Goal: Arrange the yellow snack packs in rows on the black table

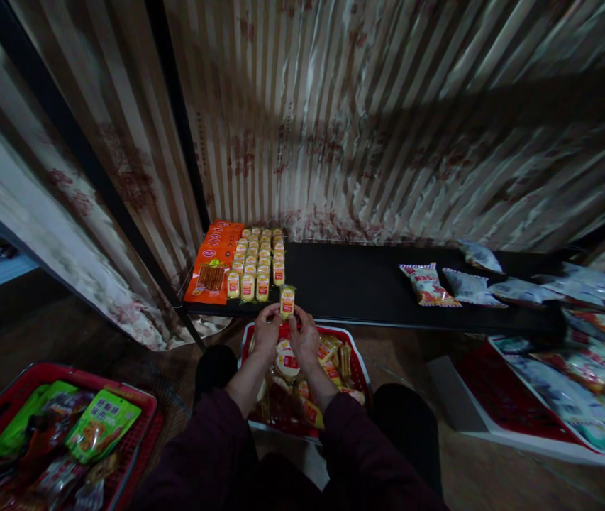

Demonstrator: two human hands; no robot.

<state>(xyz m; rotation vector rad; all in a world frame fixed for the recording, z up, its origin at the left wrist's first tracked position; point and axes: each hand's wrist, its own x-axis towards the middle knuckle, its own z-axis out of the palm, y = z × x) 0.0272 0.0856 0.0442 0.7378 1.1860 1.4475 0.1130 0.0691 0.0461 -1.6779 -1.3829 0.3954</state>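
I can read little for certain from here: the green pouch (103, 426) in the left-hand red basket (137, 394) carries bold white Chinese characters, too soft for me to vouch for. The orange packets (211, 273) on the black shelf (345, 280) bear a round red badge with pale lettering, and the bag (430, 285) farther right has red print, both too small for me to make out.

The yellow packet (287, 301) I'm watching is small, in a clear, crimped wrapper, with a white and orange-red label whose words I can't resolve. It is held roughly upright at the shelf's near edge, just in front of the right end of the rows of matching packets (262, 284); I can't tell whether its base touches the shelf.

Both forearms, in dark purple sleeves (222, 426), reach forward and draw together above the basket of snacks (364, 369) between the knees. The left hand (266, 330) and right hand (305, 337) meet at the packet's lower part, fingertips gripping it from either side, thumbs toward me
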